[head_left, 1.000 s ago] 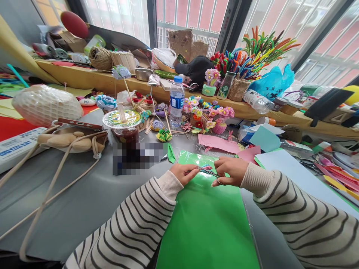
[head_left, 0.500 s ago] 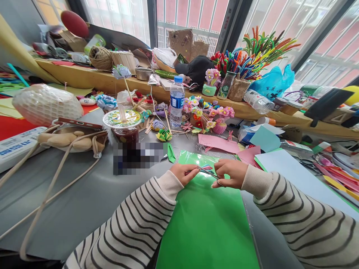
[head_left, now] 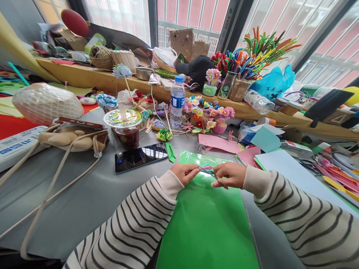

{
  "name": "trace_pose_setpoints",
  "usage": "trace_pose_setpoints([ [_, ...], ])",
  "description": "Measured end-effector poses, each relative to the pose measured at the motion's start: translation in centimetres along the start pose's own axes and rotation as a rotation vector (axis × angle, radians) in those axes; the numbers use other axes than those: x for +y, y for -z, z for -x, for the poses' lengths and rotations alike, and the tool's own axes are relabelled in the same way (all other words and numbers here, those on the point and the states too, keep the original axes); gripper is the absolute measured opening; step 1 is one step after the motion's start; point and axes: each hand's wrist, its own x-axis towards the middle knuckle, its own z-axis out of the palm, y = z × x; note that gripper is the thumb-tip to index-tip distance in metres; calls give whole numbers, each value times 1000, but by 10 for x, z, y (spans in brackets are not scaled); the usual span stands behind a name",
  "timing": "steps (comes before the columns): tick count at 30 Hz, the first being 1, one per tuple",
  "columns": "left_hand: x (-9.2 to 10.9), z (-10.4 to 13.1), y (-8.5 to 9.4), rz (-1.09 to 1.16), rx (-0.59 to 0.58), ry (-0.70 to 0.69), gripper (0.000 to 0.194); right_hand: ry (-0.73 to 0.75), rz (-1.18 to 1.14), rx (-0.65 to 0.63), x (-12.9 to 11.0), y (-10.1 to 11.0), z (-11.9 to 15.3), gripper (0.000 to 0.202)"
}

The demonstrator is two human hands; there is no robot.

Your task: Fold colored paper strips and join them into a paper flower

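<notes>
My left hand is closed in a pinch at the upper part of a green sheet pack in clear film. What it pinches is tiny and mostly hidden by the fingertips. My right hand is closed around the handles of small metal scissors. Their thin blades point left, to the left fingertips. Between the two hands shows a small fan of pink, blue and white strips, close to the blades. Whether the blades touch the strips I cannot tell.
Left of the pack lie a black phone and a folded green paper. A lidded drink cup and a water bottle stand behind. Pink paper and white sheets lie to the right; craft flowers crowd the back.
The right hand's fingers have closed a little on the scissors' handles and the blades have shifted slightly. My left hand stays in almost the same place.
</notes>
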Motion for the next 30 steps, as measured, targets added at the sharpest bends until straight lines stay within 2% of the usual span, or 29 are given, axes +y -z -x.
trace_pose_setpoints([
  [10,-2,0,-1,-7,-2,-10,36,-9,-85,40,1,-4,1,53],
  [17,-1,0,0,-12,-2,0,37,-5,-71,128,3,-9,1,55],
  [30,4,1,2,2,5,31,36,2,-19,20,1,-4,1,51],
])
